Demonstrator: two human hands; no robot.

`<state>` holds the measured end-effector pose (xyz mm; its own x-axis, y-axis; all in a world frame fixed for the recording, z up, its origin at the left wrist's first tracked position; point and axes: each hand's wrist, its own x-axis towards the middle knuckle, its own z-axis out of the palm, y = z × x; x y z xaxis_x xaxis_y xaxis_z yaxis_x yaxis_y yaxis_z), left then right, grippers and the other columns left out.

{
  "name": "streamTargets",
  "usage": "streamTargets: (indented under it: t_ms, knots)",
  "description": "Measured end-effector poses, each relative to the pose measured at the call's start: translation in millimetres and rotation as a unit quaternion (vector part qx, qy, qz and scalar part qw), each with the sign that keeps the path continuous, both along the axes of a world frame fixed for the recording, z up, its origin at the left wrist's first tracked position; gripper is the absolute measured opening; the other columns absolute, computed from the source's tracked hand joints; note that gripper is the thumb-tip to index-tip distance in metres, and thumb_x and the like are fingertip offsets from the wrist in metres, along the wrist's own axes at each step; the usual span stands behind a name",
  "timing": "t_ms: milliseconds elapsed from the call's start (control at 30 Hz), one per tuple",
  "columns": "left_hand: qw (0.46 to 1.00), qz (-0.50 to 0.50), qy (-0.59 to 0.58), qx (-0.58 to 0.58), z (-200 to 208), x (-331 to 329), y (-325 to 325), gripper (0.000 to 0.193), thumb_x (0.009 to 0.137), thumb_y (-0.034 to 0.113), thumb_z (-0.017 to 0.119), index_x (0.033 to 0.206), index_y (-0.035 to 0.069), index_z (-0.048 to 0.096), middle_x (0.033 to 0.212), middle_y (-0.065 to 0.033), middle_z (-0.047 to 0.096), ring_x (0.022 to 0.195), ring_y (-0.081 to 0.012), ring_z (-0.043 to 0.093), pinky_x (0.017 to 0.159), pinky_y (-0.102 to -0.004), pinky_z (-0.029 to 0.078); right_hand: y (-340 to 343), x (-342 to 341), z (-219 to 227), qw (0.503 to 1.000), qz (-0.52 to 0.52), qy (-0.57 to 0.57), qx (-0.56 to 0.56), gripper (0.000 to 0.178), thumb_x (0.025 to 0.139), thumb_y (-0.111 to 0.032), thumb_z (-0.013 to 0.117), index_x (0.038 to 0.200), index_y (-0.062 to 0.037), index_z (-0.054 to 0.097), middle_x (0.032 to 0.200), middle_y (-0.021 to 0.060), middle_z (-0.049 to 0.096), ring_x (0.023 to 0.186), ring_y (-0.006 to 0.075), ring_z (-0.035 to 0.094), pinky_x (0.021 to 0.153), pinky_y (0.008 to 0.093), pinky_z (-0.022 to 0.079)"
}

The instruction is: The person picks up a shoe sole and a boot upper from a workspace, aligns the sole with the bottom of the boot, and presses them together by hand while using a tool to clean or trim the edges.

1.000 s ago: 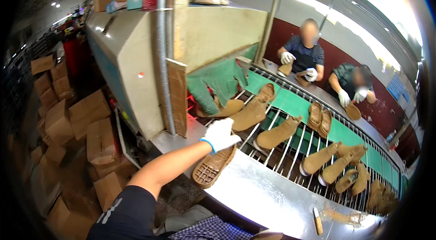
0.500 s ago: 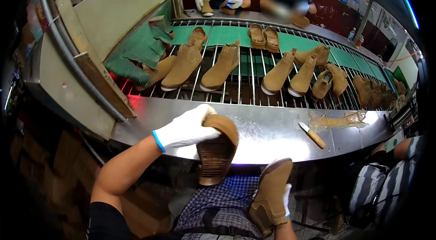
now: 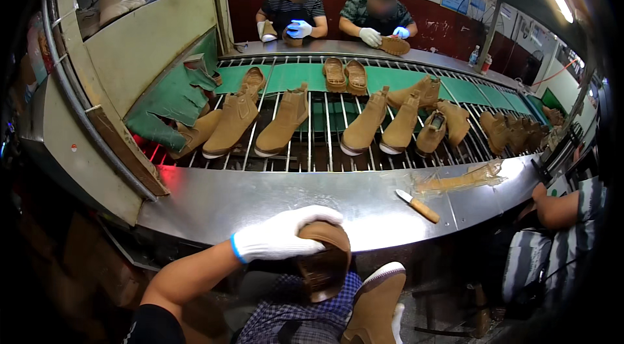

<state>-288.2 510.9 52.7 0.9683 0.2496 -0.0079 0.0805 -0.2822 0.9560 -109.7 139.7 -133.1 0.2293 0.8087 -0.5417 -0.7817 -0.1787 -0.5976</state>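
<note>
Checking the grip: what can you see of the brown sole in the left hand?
The brown sole looks like rubber: a raised rim around a darker, ribbed hollow that faces the camera. It is held end-up, tilted, over the checked cloth. The left hand, white-gloved, grips its upper end; the underside is hidden.

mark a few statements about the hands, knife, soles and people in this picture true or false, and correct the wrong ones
1. The wearer's left hand, in a white glove, grips a brown sole. True.
2. The knife lies on the rods among the standing boots. False: it lies on the metal ledge.
3. The right hand is mostly hidden behind a tan boot. True.
4. Both people across the bench are bare-handed. False: gloves show on both.
5. Two soles sit side by side on the green strip. True.
</note>
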Motion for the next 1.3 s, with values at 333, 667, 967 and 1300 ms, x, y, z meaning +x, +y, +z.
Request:
streamTargets:
  t_ms: [333,667,967,1300]
  knots:
    - [0.953,-0.189,-0.044,-0.231,-41,41,-49,0.043,0.095,0.027,0.081,0.127,0.005,0.062,0.163,-0.0223,0.049,0.154,-0.0335,0.043,0.129,-0.0492,0.03,4,-21,6,0.997,0.057,-0.03,-0.033,0.085,0.103,-0.072,0.049,0.155,-0.0043,0.049,0.145,0.0166,0.062,0.129,0.0289,0.06,0.11,0.0379,0.049]
    - [0.788,0.011,-0.056,-0.613,-137,32,-48,0.028,0.106,0.02,0.056,0.121,-0.001,0.065,0.129,-0.0181,0.066,0.133,-0.0356,0.06,0.121,-0.0505,0.044,6,-29,15,0.991,0.108,-0.058,-0.057,0.083,0.105,-0.07,0.047,0.154,-0.0036,0.051,0.144,0.0163,0.062,0.128,0.0279,0.061,0.109,0.0376,0.049]
    - [0.84,-0.062,-0.145,-0.519,-106,38,-23,0.032,0.096,0.016,0.066,0.124,0.003,0.061,0.137,-0.0189,0.06,0.141,-0.0378,0.055,0.125,-0.0538,0.038,11,-20,13,0.986,0.123,-0.079,-0.079,0.081,0.107,-0.069,0.045,0.153,-0.0028,0.052,0.143,0.0161,0.063,0.126,0.027,0.062,0.108,0.0373,0.05]
    - [0.83,-0.053,-0.009,-0.555,-127,27,-53,0.055,0.103,0.026,0.061,0.147,-0.005,0.056,0.143,-0.0261,0.064,0.138,-0.0377,0.061,0.123,-0.0481,0.043,5,-28,8,0.985,0.122,-0.093,-0.083,0.079,0.109,-0.067,0.043,0.152,-0.0021,0.053,0.142,0.0158,0.064,0.125,0.0259,0.063,0.107,0.037,0.05]
